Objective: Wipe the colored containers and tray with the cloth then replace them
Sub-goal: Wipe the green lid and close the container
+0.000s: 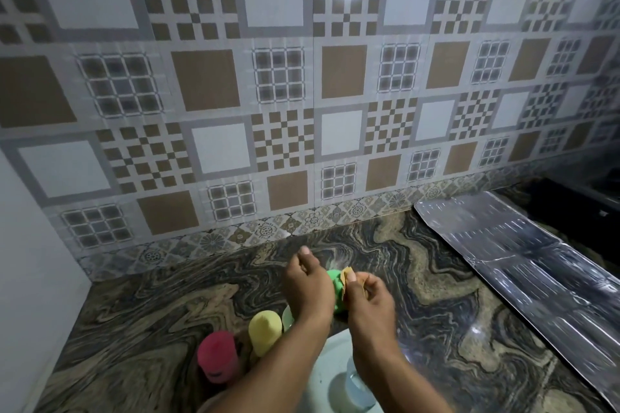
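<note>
1. Nearest the front edge of the surface [453, 295], a white tray [327, 357] is seen, with a pale blue container [357, 391] on it.
2. A green container [335, 292] is held in the curled left hand [307, 285] above the tray.
3. A tan cloth [346, 278] is pinched against it by the right hand [369, 302].
4. A yellow container [265, 332] and a red container [218, 359] are stood left of the tray.
</note>
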{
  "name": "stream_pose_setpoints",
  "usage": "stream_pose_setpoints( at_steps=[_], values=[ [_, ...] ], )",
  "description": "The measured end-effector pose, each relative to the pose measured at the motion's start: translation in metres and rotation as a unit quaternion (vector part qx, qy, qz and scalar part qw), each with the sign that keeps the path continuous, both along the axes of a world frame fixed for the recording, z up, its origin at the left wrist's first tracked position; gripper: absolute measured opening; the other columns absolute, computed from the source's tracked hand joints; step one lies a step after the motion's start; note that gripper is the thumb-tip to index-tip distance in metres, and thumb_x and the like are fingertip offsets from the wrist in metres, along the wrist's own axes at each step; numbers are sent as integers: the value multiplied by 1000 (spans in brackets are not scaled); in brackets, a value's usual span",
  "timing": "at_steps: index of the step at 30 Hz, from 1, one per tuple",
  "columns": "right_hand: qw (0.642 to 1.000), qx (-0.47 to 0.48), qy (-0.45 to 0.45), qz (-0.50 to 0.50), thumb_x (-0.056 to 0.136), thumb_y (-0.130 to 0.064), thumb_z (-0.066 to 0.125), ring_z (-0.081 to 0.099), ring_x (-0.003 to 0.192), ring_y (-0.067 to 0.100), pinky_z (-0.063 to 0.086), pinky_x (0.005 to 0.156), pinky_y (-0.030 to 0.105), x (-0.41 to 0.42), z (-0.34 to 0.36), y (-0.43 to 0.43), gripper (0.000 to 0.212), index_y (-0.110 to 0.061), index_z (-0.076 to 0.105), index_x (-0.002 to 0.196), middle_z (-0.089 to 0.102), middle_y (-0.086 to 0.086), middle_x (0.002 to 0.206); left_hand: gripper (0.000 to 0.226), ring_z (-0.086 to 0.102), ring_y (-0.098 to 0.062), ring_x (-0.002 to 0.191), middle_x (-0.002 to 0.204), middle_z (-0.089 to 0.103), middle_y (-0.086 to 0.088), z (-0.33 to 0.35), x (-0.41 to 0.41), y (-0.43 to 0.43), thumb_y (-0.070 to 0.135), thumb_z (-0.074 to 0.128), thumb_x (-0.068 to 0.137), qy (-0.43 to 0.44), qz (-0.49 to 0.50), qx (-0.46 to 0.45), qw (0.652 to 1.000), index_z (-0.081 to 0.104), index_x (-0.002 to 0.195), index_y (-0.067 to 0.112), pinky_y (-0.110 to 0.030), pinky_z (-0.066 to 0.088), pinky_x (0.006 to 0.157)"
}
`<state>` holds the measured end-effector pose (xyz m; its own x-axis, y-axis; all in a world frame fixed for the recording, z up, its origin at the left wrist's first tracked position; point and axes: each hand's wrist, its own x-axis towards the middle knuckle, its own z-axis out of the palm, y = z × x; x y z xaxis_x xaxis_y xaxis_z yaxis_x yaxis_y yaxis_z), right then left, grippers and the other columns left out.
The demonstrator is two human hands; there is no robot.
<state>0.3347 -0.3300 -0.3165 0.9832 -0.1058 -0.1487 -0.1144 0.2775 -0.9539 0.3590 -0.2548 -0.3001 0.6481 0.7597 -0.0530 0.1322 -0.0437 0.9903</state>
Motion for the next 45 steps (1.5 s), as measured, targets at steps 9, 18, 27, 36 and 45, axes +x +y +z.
stream_pose_setpoints(
  at_steps=[9, 18, 27, 36, 45],
  values=[
    [997, 10, -4, 76, 98, -19, 63, 60, 67, 19, 53, 60, 36, 9, 17, -6, 14, -5, 60, 98, 66, 9, 76, 41, 61, -30, 78, 85, 68, -13, 25, 0, 2, 31, 41, 106, -13, 4, 53, 999, 67, 91, 4, -34, 38, 63],
    [990, -4, 6, 139, 97, -16, 63, 60, 65, 23, 52, 64, 40, 14, 19, -13, 11, -6, 61, 93, 64, 13, 76, 41, 61, -25, 70, 74, 65, -6, 13, 2, 16, 35, 44, 105, 25, -126, 20, 992, 64, 78, 12, -35, 49, 69],
    [989, 131, 37, -53, 98, -15, 61, 66, 71, 24, 56, 62, 35, 9, 11, -1, 10, -5, 60, 102, 71, 18, 85, 41, 62, -18, 71, 74, 64, 2, 1, -9, 11, 56, 43, 97, -92, -119, 52, 987, 59, 78, 23, -38, 49, 66],
    [995, 33, 29, 84, 100, -16, 59, 67, 80, 36, 57, 79, 55, 12, 6, -18, 19, 2, 60, 106, 71, 30, 97, 22, 63, 3, 103, 109, 69, 16, -3, -16, 57, 30, 78, 84, -46, -374, 239, 895, 78, 107, 30, -31, 54, 95],
    [980, 88, 176, -30, 99, -20, 55, 67, 74, 27, 53, 52, 32, 43, -6, -37, 16, -9, 65, 103, 72, 15, 96, 20, 59, -5, 95, 101, 58, 8, -31, -12, 96, 27, 79, 86, -8, -261, 251, 932, 76, 101, 39, -12, 43, 79]
  ],
)
